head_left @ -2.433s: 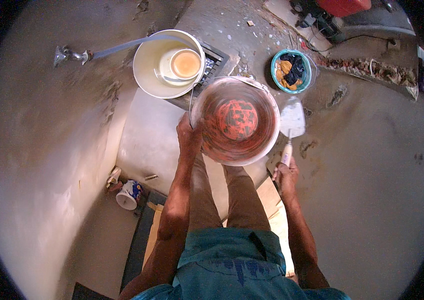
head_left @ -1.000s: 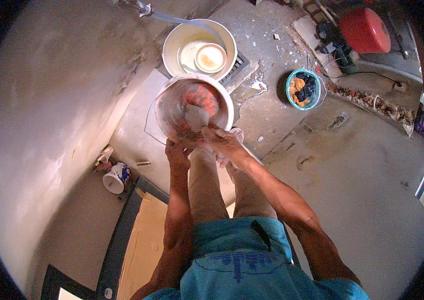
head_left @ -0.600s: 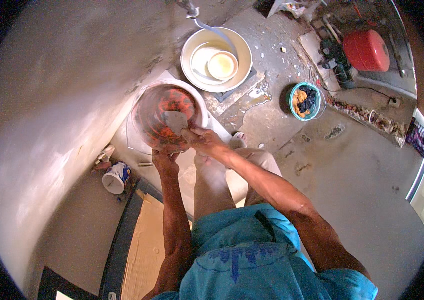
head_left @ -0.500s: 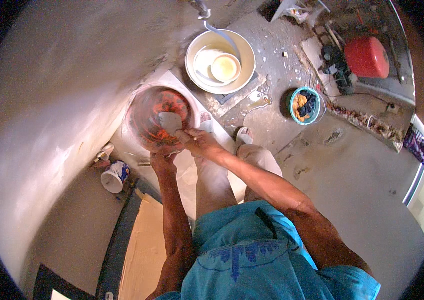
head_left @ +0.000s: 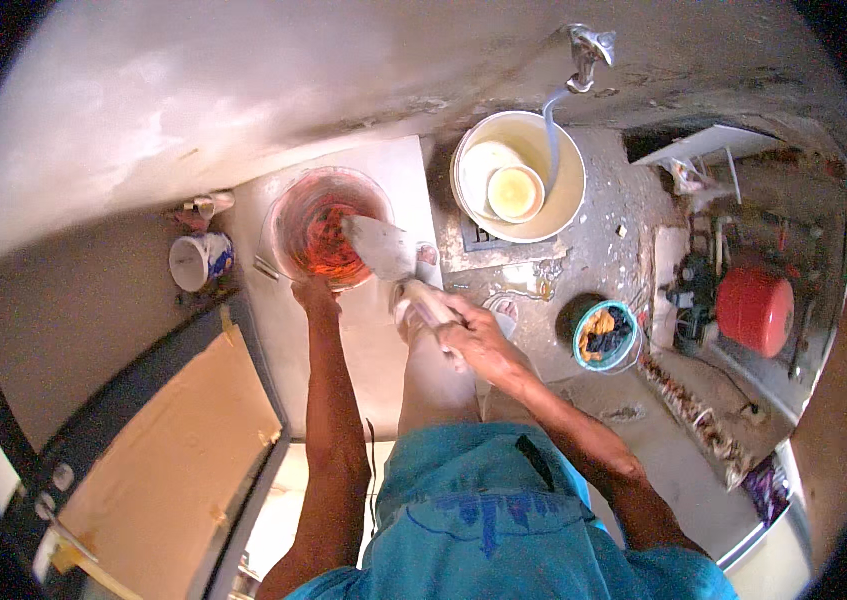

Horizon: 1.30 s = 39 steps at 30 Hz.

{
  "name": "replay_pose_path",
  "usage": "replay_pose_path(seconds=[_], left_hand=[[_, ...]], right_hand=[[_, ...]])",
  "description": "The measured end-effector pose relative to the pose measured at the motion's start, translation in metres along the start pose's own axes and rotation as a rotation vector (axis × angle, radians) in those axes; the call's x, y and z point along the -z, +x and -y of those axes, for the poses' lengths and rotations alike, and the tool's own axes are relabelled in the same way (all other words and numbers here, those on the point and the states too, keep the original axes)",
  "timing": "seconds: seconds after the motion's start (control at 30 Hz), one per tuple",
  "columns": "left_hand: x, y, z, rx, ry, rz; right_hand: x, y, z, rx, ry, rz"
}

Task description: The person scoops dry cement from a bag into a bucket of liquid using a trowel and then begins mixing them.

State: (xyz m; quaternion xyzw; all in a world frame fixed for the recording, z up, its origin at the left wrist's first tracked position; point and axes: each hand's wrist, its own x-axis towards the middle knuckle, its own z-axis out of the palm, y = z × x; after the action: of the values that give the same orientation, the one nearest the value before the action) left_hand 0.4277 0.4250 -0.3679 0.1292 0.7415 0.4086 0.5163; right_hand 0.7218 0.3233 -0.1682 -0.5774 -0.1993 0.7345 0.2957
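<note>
So, my left hand point(head_left: 317, 298) grips the bucket point(head_left: 296, 228) at its near edge; my right hand point(head_left: 485, 343) is wrapped round the broad scraper point(head_left: 384, 248), blade overlapping the bucket's right rim, contact unclear. Best to brace that edge firmly and keep the blade low-angled.

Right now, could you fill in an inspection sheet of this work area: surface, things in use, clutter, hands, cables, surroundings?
Surface: pale slab, smooth-looking.
Things in use: red-stained bucket; broad scraper, its blade overlapping the bucket's rim in this view.
Clutter: turquoise bucket holding dark and orange cloths; white-and-blue tub.
Hands: left hand at the red-stained bucket's near edge, fingers partly hidden; right hand gripping the scraper's handle.
Cables: thin dark cable near the red tank.
Surroundings: wall; tap with hose running into a cream bucket.
</note>
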Motion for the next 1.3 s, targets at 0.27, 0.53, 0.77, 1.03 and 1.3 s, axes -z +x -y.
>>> replay_pose_path(seconds=[0.27, 0.53, 0.77, 1.03, 1.3], left_hand=[[0.016, 0.046, 0.124, -0.090, -0.006, -0.001], [-0.033, 0.099, 0.220, -0.274, 0.162, 0.139], [-0.026, 0.120, 0.231, 0.135, 0.311, 0.247], [-0.093, -0.071, 0.130, 0.211, 0.081, 0.381], [-0.171, -0.195, 0.083, 0.298, -0.127, 0.496]], right_hand=[[0.138, -0.056, -0.085, -0.122, 0.265, -0.012], [0.201, -0.040, -0.141, -0.136, 0.269, -0.138], [0.186, 0.012, -0.139, -0.112, 0.234, -0.080], [0.142, 0.035, -0.110, 0.034, 0.257, -0.099], [0.136, 0.058, -0.087, 0.384, -0.519, 0.033]])
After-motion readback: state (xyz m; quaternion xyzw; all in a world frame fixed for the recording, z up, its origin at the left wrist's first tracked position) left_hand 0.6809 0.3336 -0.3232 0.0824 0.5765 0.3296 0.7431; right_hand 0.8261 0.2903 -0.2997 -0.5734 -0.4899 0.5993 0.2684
